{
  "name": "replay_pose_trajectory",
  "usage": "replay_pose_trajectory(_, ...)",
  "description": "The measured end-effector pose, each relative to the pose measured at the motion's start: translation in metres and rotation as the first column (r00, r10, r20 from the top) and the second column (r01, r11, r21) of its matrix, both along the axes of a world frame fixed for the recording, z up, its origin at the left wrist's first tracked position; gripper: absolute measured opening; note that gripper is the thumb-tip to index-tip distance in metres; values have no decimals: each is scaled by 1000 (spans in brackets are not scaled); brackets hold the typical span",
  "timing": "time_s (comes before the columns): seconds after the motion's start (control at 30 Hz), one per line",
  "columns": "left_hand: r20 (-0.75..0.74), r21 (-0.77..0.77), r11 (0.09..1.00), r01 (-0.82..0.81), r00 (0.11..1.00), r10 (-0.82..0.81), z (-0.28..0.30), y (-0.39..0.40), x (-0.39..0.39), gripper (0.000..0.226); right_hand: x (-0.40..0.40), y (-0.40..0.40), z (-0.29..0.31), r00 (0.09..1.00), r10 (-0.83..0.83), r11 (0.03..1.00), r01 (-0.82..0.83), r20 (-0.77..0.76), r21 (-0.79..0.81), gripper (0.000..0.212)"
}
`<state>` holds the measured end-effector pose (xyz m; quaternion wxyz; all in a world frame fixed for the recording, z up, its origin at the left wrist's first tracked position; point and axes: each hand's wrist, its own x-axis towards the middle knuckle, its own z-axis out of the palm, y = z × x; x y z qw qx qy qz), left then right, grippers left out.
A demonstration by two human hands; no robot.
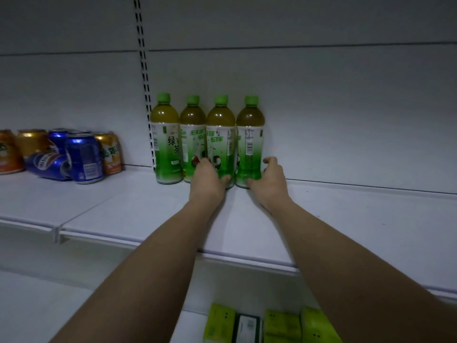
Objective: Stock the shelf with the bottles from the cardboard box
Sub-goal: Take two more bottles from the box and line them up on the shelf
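We list: bottles [207,139] green-capped, amber tea, white-green labels; cans [81,157] blue and orange-gold; shelf [148,209] white; packs [282,323] lime.

hands [238,178] at shelved bottles [207,139]

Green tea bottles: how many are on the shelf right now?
4, upright in a row at the back of the shelf: leftmost, second, third at the left hand, fourth at the right hand.
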<state>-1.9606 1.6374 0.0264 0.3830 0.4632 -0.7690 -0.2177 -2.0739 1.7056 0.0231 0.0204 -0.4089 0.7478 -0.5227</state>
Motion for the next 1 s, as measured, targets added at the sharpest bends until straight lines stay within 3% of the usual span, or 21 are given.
replay_pose_trajectory(0.13, 231, 66, 997, 41, 971, -55, 4, 29, 14, 56, 14, 40, 0, 998, -19, 998, 23, -62, 62, 48)
replay_pose_trajectory(0.3, 370, -27, 991, 129, 922, -110, 31, 91, 24, 48, 11, 115, 20, 993, 5, 993, 9, -121, 118, 28)
replay_pose_trajectory(0.43, 413, -116, 970, 216, 898, -150, 55, 147, 20, 44, 11, 168, 42, 992, 6, 974, 23, -128, 227, 29)
replay_pose_trajectory(0.7, 446, -84, 939, 332, 856, -263, 64, 223, 18, 42, 15, 263, 64, 965, 45, 909, 67, -258, 411, 30)
replay_pose_trajectory(0.87, 472, -39, 923, 382, 822, -320, 34, 264, 17, 39, 18, 320, 31, 919, 32, 873, 165, -392, 458, 30)
replay_pose_trajectory(1.0, 469, 37, 881, 472, 770, -432, -16, 298, 20, 33, 22, 358, -15, 932, 21, 858, 169, -363, 485, 25)
